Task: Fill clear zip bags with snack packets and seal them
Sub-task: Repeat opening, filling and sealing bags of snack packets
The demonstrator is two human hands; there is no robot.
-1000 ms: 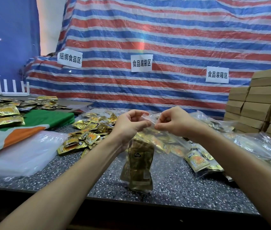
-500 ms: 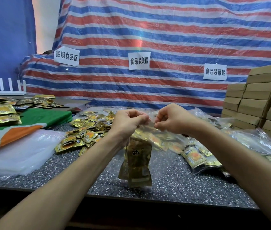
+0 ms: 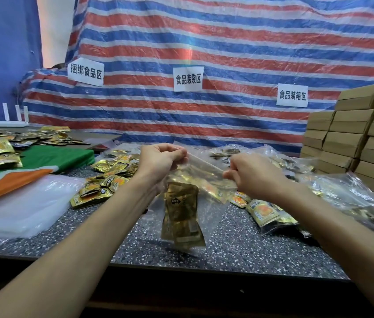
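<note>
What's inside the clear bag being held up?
Gold snack packets, bunched at the bottom of the clear bag. They overlap, so how many is hidden.

Glossy clear plastic zip bag [image 3: 206, 166], shiny gold foil packets [image 3: 181, 214], speckled stone-like table [image 3: 238, 246].

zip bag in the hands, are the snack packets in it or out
In: gold snack packets hang inside the clear zip bag, pinched at its top edge by left hand and right hand.
</note>
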